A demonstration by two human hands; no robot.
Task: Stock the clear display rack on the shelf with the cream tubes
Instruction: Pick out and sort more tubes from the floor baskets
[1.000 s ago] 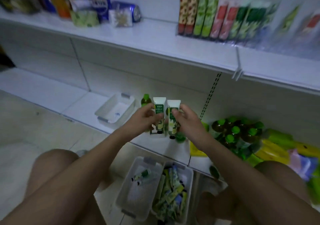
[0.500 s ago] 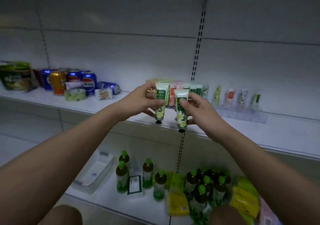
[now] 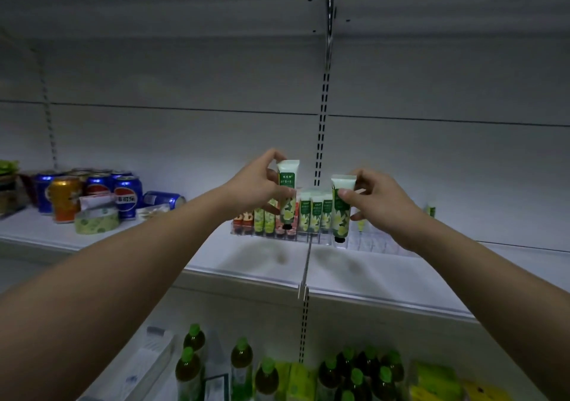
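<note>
My left hand (image 3: 257, 184) pinches a white and green cream tube (image 3: 287, 197), cap down, in front of the left part of the clear display rack (image 3: 373, 243) on the middle shelf. My right hand (image 3: 376, 204) pinches a second like tube (image 3: 340, 209), cap down, its black cap just above the rack's front row. Several tubes (image 3: 311, 215) stand in the rack's left half, red, yellow-green and green ones. The rack's right half shows bare compartments, with one small tube (image 3: 431, 210) at the far right.
Drink cans (image 3: 95, 190) and a roll of tape (image 3: 97, 220) stand on the same shelf to the left. Green-capped bottles (image 3: 240, 360) and yellow packs (image 3: 438, 379) fill the shelf below. A white bin (image 3: 145, 366) lies at the lower left.
My view and both hands have risen from the low bins to the middle shelf. The two tubes have moved apart, and the right one has come down to the rack.
</note>
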